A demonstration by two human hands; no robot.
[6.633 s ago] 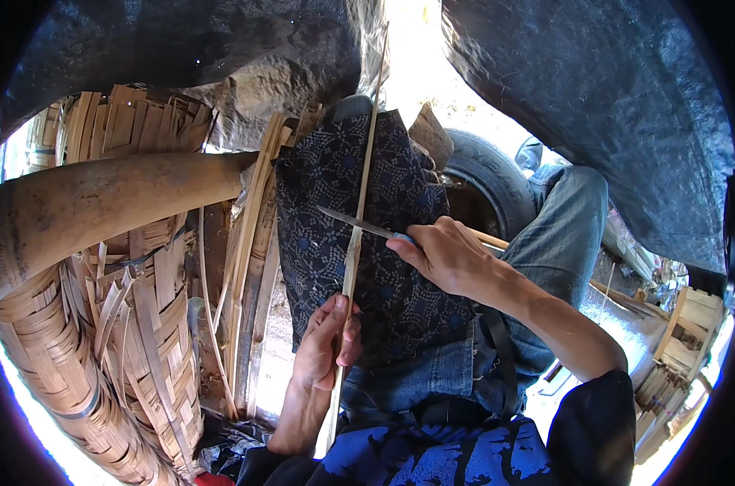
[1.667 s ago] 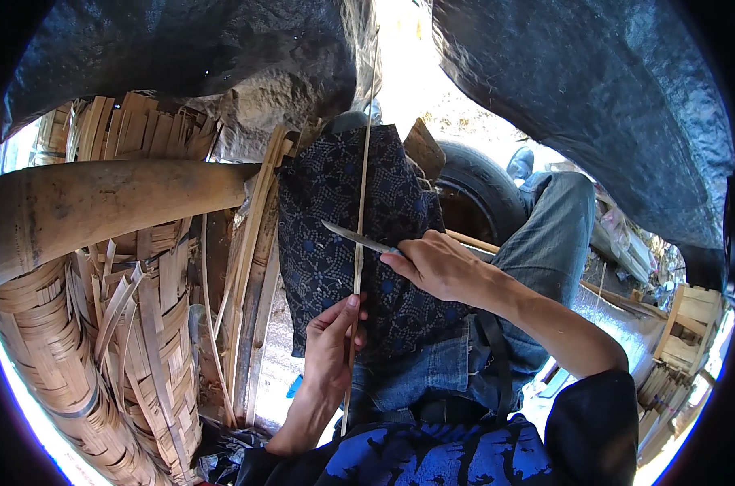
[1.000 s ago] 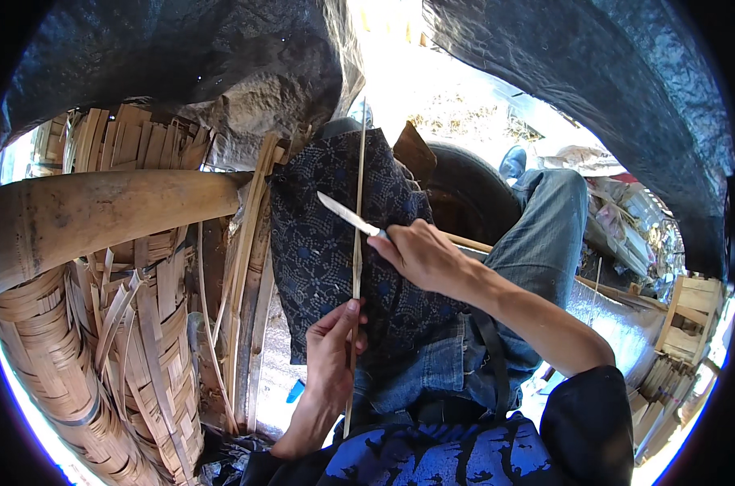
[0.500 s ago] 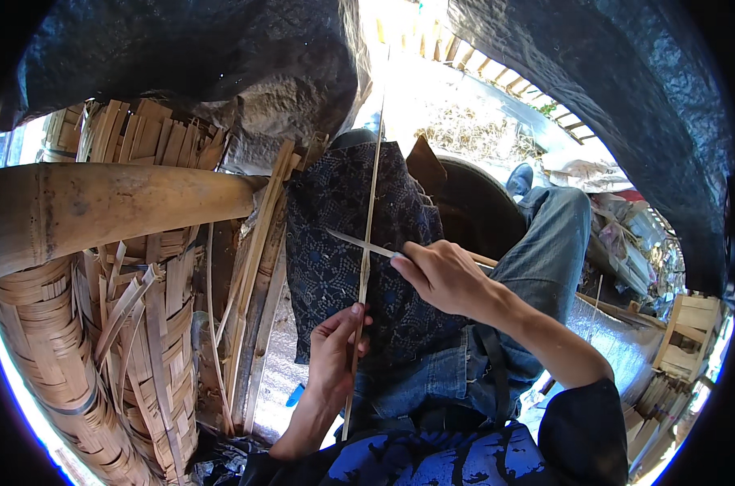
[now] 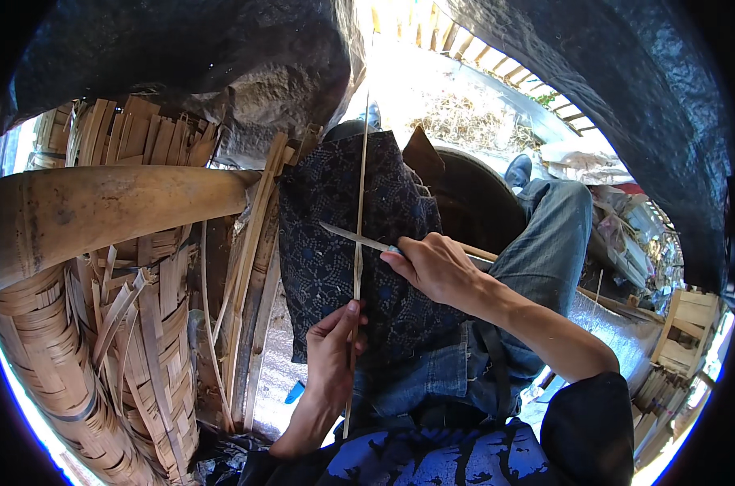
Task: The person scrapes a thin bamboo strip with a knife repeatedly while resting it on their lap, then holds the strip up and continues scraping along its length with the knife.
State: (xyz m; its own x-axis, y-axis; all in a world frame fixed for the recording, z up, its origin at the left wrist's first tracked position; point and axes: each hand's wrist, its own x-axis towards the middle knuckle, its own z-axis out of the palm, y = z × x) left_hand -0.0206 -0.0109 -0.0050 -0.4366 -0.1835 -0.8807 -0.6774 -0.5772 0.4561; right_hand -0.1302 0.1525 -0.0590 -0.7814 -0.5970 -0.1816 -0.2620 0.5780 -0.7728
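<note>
A long, thin bamboo strip (image 5: 362, 182) runs from near my body out past my knee toward the bright far side. My left hand (image 5: 333, 344) pinches it between thumb and fingers, low over my lap. My right hand (image 5: 439, 263) is closed round a knife; most of its handle is hidden in the fist. The narrow knife blade (image 5: 347, 235) points left and crosses the strip a little beyond my left hand, touching or nearly touching it. Beneath both lies a dark patterned cloth (image 5: 319, 279), draped over my left thigh.
A thick bamboo pole (image 5: 116, 206) juts in from the left, above tall woven bamboo baskets (image 5: 40, 324). Split bamboo slats (image 5: 250, 267) lean beside my left leg. A dark round container (image 5: 485, 202) stands between my legs. Dark sheeting (image 5: 626, 65) hangs overhead. A wooden crate (image 5: 687, 328) is at right.
The view has shifted slightly, and the strip's far end appears a little further left. Both hands keep the same grips, with the knife still across the strip.
</note>
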